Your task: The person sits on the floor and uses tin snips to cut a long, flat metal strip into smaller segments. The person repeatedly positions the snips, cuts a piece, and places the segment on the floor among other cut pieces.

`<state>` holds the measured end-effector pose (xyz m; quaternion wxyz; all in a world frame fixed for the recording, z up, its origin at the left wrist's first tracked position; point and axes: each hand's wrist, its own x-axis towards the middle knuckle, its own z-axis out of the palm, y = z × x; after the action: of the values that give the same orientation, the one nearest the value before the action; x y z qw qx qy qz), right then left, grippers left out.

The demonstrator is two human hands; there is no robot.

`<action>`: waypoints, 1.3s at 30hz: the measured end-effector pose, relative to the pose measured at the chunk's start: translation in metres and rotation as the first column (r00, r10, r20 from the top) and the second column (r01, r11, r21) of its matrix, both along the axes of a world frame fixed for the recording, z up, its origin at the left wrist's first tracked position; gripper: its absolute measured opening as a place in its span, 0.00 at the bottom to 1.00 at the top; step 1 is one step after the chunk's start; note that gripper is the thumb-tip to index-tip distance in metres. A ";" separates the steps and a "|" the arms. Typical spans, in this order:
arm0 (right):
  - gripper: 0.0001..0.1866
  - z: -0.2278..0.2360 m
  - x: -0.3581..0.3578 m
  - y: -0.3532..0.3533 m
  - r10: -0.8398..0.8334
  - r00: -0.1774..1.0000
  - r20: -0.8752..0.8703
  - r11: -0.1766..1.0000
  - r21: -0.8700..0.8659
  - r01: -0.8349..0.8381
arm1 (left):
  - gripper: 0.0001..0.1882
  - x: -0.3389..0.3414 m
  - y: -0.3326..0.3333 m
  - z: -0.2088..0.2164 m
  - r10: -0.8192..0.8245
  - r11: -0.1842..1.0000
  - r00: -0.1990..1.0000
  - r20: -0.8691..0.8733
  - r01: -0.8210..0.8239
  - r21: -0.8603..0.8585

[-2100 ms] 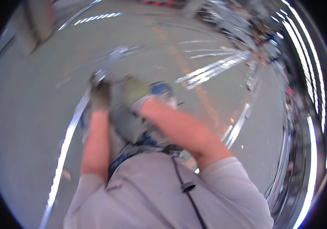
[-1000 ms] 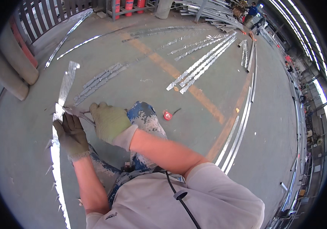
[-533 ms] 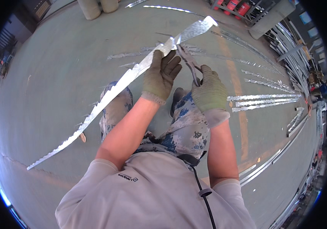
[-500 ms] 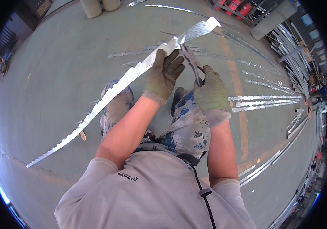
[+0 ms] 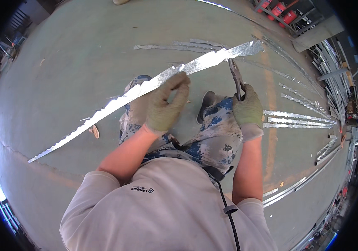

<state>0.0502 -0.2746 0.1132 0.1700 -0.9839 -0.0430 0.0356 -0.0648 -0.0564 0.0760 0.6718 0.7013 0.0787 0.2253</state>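
A long, shiny sheet-metal strip with a row of notches along its far edge slants across in front of my knees, from the lower left up to the right. My left hand, in an olive work glove, pinches its near edge around the middle, thumb and fingers closed. The gloved right hand grips a pair of dark pliers by the handles. Their jaws point up at the strip's near edge close to its right end; whether they touch it I cannot tell.
More notched strips lie on the green floor beyond, and several bright ones to the right. Long metal profiles are piled at the far right, near red cylinders on a rack. A brown scrap lies at left.
The strip has turned flatter, its right end lower and farther right. My left hand has gone from spread fingers to a pinch on its near edge. The right hand with the pliers has shifted right.
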 end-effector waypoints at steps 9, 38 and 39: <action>0.28 -0.010 -0.008 0.003 0.046 0.996 0.080 0.998 -0.049 -0.042 | 0.37 0.017 0.060 -0.006 0.324 0.394 0.946 -0.015 -0.121 0.911; 0.26 -0.029 -0.065 0.056 0.311 0.900 -0.304 0.945 0.198 -0.260 | 0.33 0.032 0.053 -0.055 0.287 0.407 0.956 0.069 -0.186 0.894; 0.26 -0.028 -0.067 0.055 0.310 0.905 -0.292 0.943 0.211 -0.255 | 0.34 0.032 0.054 -0.056 0.284 0.409 0.956 0.073 -0.190 0.893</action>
<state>-0.0170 -0.2191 0.0853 0.2502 -0.9302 -0.1603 0.2157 -0.0328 -0.0029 0.0199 0.1595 0.9394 0.0768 0.2937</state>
